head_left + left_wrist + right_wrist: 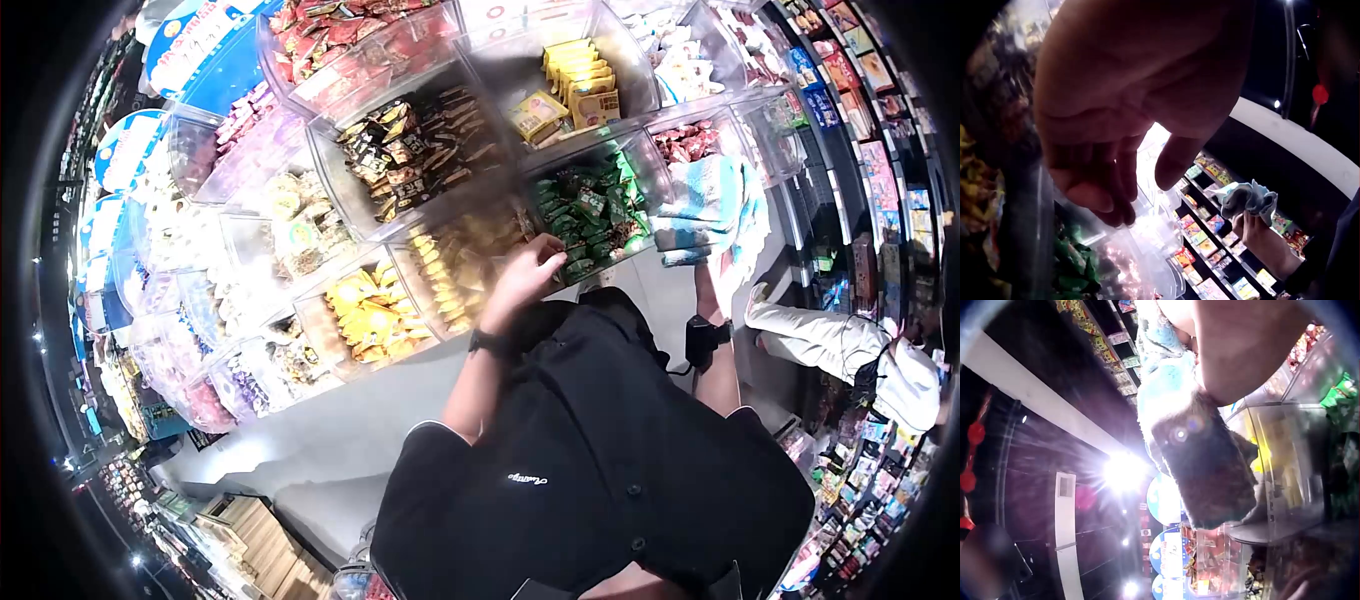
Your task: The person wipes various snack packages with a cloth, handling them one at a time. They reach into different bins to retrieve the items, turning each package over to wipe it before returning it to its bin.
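A blue, teal and white cloth (712, 205) hangs from my right hand (712, 285), which grips it by the bins' right end. In the right wrist view the fluffy cloth (1166, 394) drapes below the right hand (1247, 347). My left hand (528, 272) is at the front edge of a clear bin of green-wrapped packets (592, 212). Seen from the left wrist, that hand's fingers (1088, 197) are loosely bent, with the thumb apart and nothing between them.
Neighbouring clear bins hold black packets (405, 155), yellow packets (375, 315) and yellow boxes (580, 85). On the right, a person in white trousers (815, 335) stands near stocked shelves (880, 180). A wooden crate (262, 545) is at the lower left.
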### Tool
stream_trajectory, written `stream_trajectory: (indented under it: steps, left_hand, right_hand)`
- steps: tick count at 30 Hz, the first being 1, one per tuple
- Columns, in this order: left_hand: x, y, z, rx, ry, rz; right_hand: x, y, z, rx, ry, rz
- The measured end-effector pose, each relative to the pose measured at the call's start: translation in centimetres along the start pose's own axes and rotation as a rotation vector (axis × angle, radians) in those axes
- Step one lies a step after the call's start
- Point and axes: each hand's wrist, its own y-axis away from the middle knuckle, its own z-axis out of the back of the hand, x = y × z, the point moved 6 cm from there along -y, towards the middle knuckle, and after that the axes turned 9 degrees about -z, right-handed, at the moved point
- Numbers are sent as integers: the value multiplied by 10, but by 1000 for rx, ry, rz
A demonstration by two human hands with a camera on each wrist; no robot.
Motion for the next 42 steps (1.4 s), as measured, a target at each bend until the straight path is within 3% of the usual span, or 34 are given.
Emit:
stream_trajectory:
  steps: [1, 4, 7, 8, 9, 10, 12, 14, 16, 17, 18, 20, 21, 24, 26, 27, 28, 29, 30, 31, 33, 35, 36, 38, 42]
  left_hand:
    - [-3, -8, -9, 14, -24, 6]
    - [29, -40, -39, 33, -49, 45]
    - [58, -81, -62, -165, -202, -138]
    - [67, -94, -67, -240, -294, -249]
    - [77, -109, -72, -251, -335, -139]
    - [87, -122, -77, -258, -376, -27]
    - [116, -142, -85, -315, -619, 117]
    - [135, -148, -92, -484, -732, 250]
    - [115, -153, -96, -492, -738, 289]
    - [108, -152, -100, -494, -739, 313]
    - [105, -151, -101, -565, -741, 361]
    - [94, -152, -101, -545, -749, 453]
    - [75, -150, -104, -586, -814, 404]
    - [40, -139, -109, -730, -491, 317]
    - [16, -132, -120, -769, -467, 240]
    - [17, -129, -124, -765, -423, 199]
    - [17, -122, -131, -838, -337, 66]
    - [-15, -120, -145, -824, -253, -41]
    - [-32, -118, -157, -804, -223, -54]
    - [-70, -116, -171, -788, -198, -70]
    - [-112, -121, -198, -764, -101, -89]
    - [-139, -130, -221, -744, -95, -54]
    - [-127, -138, -229, -723, -199, -144]
    - [-132, -148, -244, -680, -262, -282]
    - [-130, -160, -249, -524, -91, -296]
  right_hand:
    - [-2, -3, 0, 70, -247, -45]
    - [-27, -29, 8, 172, -475, -118]
    - [-24, -50, 23, 131, -705, -282]
    - [-43, -66, 20, 466, -1244, -209]
    - [-43, -73, 16, 859, -1701, -291]
    - [-60, -83, 33, 737, -1549, -173]
    - [-69, -103, 43, 809, -1722, -275]
    - [-64, -119, 61, 686, -1714, -477]
    - [-67, -135, 77, 634, -1665, -585]
    - [-94, -143, 88, 506, -1662, -671]
    - [-95, -150, 93, 667, -1705, -625]
    - [-104, -163, 106, 751, -1679, -574]
    - [-107, -168, 113, 703, -1622, -586]
    - [-106, -183, 128, 529, -1455, -801]
    - [-112, -189, 132, 520, -1279, -835]
    - [-105, -192, 129, 929, -1574, -652]
    - [-124, -194, 128, 956, -1431, -624]
    - [-119, -193, 125, 981, -1360, -517]
    - [-115, -191, 121, 1001, -1289, -410]
    - [-113, -187, 113, 989, -1281, -469]
    - [-104, -178, 100, 959, -1045, -175]
    - [-73, -163, 83, 917, -905, -163]
    - [-48, -156, 73, 894, -882, -290]
    - [-1, -145, 62, 862, -399, 324]
    - [31, -130, 76, 792, -280, 637]
